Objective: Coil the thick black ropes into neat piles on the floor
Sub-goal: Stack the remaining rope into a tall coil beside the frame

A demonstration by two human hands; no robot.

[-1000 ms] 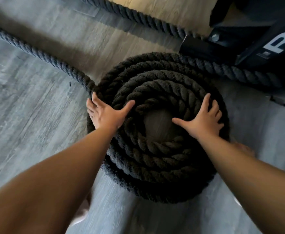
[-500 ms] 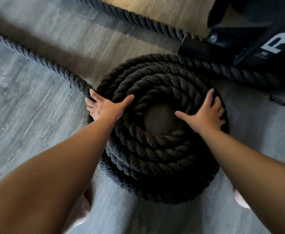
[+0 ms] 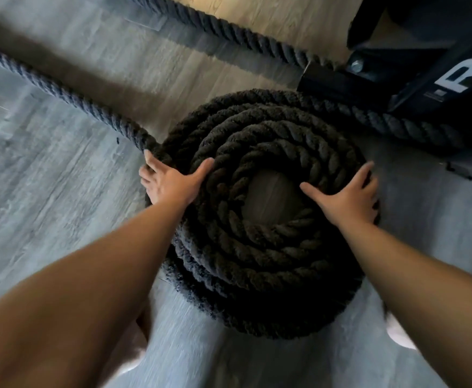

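Little changes over the last second: the left hand (image 3: 170, 184) and right hand (image 3: 348, 198) stay spread flat, palms pressing opposite sides of the coiled black rope (image 3: 257, 247) on the floor (image 3: 47, 191). Beyond the left fingertips the rope tail (image 3: 61, 93) runs off uncoiled, so this looks like settling the pile, with more winding to come.

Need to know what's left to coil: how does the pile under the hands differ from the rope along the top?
The pile is wound in stacked rings around bare floor; the top rope lies stretched out straight. The left hand and right hand rest flat on the pile; no hand touches the top rope. Both are thick, black, twisted rope on the floor.
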